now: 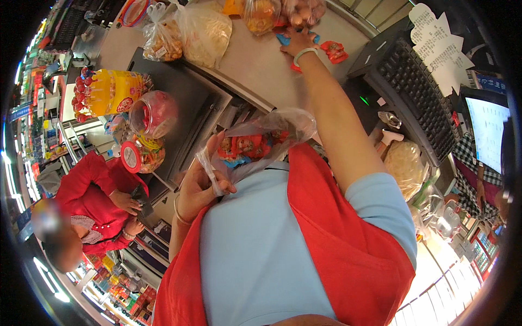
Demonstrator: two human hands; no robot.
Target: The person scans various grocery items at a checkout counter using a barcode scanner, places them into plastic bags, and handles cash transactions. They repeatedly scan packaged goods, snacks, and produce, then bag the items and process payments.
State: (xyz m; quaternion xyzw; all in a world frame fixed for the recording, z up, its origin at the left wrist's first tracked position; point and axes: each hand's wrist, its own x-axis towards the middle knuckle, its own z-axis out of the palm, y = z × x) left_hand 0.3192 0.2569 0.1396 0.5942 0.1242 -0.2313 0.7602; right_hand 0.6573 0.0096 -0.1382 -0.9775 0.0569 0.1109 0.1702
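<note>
My left hand (pixel 204 179) grips the rim of a clear plastic bag (pixel 301 122), which hangs in front of my chest with its mouth wide. Inside lie several red and blue wrapped packets (pixel 248 146). My right arm reaches out across the checkout counter (pixel 253 61), and my right hand (pixel 299 40) is on red and blue packets there; whether its fingers have closed on one is hard to see. One red packet (pixel 334 51) lies just beside that hand. Past my fingers sit a bag of round brown items (pixel 304 12) and a bag of yellowish food (pixel 261 16).
Two filled plastic bags (pixel 206 36) stand on the counter. Left of them are a lollipop display (pixel 110 91) and candy jars (pixel 153 114). A black keyboard (pixel 416 102) and a lit screen (pixel 485 130) are at the right. A person in red (pixel 98 195) stands across at the left.
</note>
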